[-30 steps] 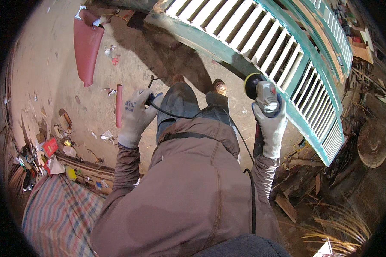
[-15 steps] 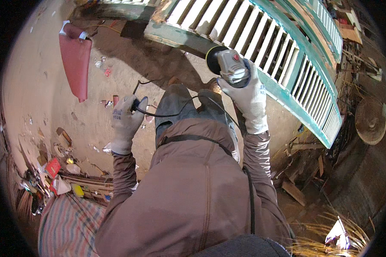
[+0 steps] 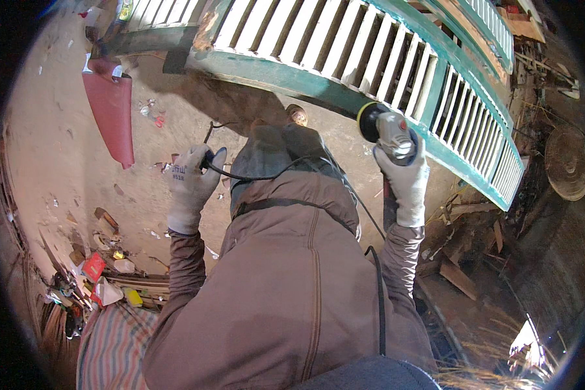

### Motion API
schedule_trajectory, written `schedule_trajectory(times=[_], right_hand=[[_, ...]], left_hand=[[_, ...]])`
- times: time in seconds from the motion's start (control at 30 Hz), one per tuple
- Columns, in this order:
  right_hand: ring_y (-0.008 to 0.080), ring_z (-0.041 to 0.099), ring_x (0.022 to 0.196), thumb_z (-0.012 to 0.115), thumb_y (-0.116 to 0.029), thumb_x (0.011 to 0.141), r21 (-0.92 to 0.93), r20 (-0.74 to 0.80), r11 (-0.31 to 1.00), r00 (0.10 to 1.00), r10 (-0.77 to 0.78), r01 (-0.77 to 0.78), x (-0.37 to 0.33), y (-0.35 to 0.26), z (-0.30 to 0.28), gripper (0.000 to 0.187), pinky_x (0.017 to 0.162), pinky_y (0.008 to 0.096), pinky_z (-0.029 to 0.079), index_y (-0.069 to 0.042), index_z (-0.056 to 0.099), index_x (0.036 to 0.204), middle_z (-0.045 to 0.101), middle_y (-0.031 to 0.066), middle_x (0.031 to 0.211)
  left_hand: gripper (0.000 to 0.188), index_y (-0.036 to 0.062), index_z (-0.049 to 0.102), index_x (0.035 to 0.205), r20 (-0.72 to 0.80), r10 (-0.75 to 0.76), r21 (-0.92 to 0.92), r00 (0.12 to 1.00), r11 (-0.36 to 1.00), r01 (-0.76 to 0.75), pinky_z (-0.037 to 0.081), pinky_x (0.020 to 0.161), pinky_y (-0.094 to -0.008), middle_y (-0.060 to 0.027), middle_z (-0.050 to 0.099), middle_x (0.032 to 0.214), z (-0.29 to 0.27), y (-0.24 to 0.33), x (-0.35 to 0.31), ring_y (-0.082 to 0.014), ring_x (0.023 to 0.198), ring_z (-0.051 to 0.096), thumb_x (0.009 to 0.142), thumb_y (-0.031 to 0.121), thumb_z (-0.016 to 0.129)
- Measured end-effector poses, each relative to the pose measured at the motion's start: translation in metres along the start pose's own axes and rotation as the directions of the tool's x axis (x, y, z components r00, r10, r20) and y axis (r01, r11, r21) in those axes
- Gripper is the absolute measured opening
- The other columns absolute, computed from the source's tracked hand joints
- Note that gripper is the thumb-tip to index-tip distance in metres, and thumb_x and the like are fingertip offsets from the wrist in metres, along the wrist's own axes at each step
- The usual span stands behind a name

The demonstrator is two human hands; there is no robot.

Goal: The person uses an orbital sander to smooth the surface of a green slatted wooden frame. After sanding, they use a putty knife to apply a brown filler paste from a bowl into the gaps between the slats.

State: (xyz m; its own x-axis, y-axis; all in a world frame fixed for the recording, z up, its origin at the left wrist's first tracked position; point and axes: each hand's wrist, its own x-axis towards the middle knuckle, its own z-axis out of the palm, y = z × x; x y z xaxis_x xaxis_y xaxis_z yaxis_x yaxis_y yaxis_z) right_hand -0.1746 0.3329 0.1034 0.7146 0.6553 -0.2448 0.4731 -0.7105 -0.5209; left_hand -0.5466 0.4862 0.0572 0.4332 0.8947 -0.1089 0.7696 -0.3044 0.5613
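Beside the near rail of a green-framed panel with white slats, a grey power tool with a yellow-rimmed round pad sits in the gloved right hand, its fingers wrapped round the body. Whether the pad touches the rail cannot be told. Well apart from it, the gloved left hand is closed on a black cord that crosses over the person's legs. Farther left, a dark red tapered piece lies on the floor; a striped cloth spreads at lower left, and a round woven thing is at far right.
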Motion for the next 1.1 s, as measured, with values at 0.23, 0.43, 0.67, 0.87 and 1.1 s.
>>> schedule_trajectory(times=[0.23, 0.43, 0.67, 0.87, 1.1], right_hand=[[0.0264, 0.071, 0.104, 0.090, -0.037, 0.073, 0.078, -0.079, 0.988, 0.987, 0.141, -0.135, -0.004, 0.050, -0.038, 0.076, 0.092, 0.0380, 0.054, -0.003, 0.060, 0.133, 0.072, 0.0196, 0.116], [0.0234, 0.069, 0.104, 0.090, -0.032, 0.074, 0.100, -0.216, 0.990, 0.968, 0.124, -0.104, -0.004, 0.101, -0.056, 0.074, 0.095, 0.0366, 0.053, -0.003, 0.059, 0.134, 0.071, 0.0171, 0.119], [0.0237, 0.070, 0.104, 0.090, -0.031, 0.073, 0.138, -0.115, 0.986, 0.987, 0.109, -0.093, -0.019, 0.047, -0.024, 0.075, 0.093, 0.0363, 0.054, -0.003, 0.059, 0.135, 0.072, 0.0184, 0.117], [0.0280, 0.071, 0.109, 0.090, -0.036, 0.071, 0.085, -0.029, 0.994, 0.997, 0.077, -0.074, -0.025, -0.038, 0.032, 0.084, 0.095, 0.0389, 0.053, -0.001, 0.056, 0.139, 0.071, 0.0229, 0.121], [0.0299, 0.071, 0.109, 0.090, -0.039, 0.070, 0.030, 0.049, 0.998, 0.997, 0.054, -0.056, -0.031, -0.137, 0.090, 0.087, 0.094, 0.0394, 0.054, 0.000, 0.055, 0.139, 0.071, 0.0244, 0.119]], left_hand=[[0.027, 0.0084, 0.061, 0.078, -0.051, 0.044, -0.045, 0.998, 0.998, -0.046, 0.045, 0.056, -0.0339, -0.0038, 0.061, 0.068, 0.025, 0.016, 0.005, -0.0194, 0.061, 0.059, 0.088, 0.026, 0.079], [0.029, 0.0064, 0.057, 0.077, 0.010, 0.057, -0.022, 0.998, 0.998, -0.057, 0.041, 0.053, -0.0356, -0.0062, 0.055, 0.065, 0.017, 0.040, 0.013, -0.0195, 0.056, 0.053, 0.090, 0.020, 0.078], [0.026, 0.0055, 0.061, 0.078, 0.005, 0.047, -0.049, 0.999, 0.998, -0.046, 0.043, 0.057, -0.0323, -0.0069, 0.056, 0.067, 0.004, 0.019, 0.007, -0.0184, 0.059, 0.055, 0.089, 0.021, 0.078], [0.026, 0.0048, 0.061, 0.077, 0.047, 0.026, -0.062, 0.999, 0.998, -0.023, 0.042, 0.057, -0.0325, -0.0078, 0.056, 0.068, -0.038, -0.033, 0.016, -0.0180, 0.058, 0.053, 0.089, 0.020, 0.078], [0.028, 0.0088, 0.060, 0.080, -0.031, -0.018, -0.079, 0.999, 0.997, 0.015, 0.043, 0.052, -0.0329, -0.0042, 0.059, 0.069, -0.089, -0.119, 0.023, -0.0185, 0.059, 0.057, 0.086, 0.027, 0.081]])
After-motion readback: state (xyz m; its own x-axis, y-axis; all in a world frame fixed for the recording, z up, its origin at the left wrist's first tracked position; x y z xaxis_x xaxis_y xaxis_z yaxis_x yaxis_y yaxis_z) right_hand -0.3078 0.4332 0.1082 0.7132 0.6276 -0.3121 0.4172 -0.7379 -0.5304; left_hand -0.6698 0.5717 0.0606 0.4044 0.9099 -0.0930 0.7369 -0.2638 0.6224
